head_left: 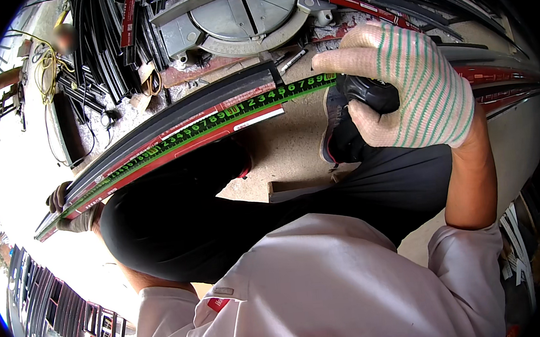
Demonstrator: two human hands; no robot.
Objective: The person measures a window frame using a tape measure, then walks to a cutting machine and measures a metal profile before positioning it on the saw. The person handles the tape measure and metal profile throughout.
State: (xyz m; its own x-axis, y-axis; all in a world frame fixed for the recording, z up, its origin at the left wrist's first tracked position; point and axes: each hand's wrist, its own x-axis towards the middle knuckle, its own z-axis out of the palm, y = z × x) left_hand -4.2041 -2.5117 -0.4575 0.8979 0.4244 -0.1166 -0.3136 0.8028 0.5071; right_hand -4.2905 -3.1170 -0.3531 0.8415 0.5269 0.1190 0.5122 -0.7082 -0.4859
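My right hand [414, 88], in a white knit glove with green stripes, is closed around a black tape measure [372, 93], thumb below and index finger stretched above it. From the case a green tape blade [226, 112] runs leftward along a long black-and-red profile [212, 91]. At the profile's far left end, my left hand [76, 214], in a dark greyish glove, is wrapped around it. The blade's tip is too small to make out there. The profile's right end stops short of the tape case, above my bent legs.
Ahead stands a grey round slotted saw base [243, 13]. A marker pen [293, 62] lies before it. Bundles of black profiles [99, 48] lie left of it, with a yellow cable [46, 69] beyond. More red and black profiles [499, 76] extend at right. Racked lengths [50, 297] fill the lower left.
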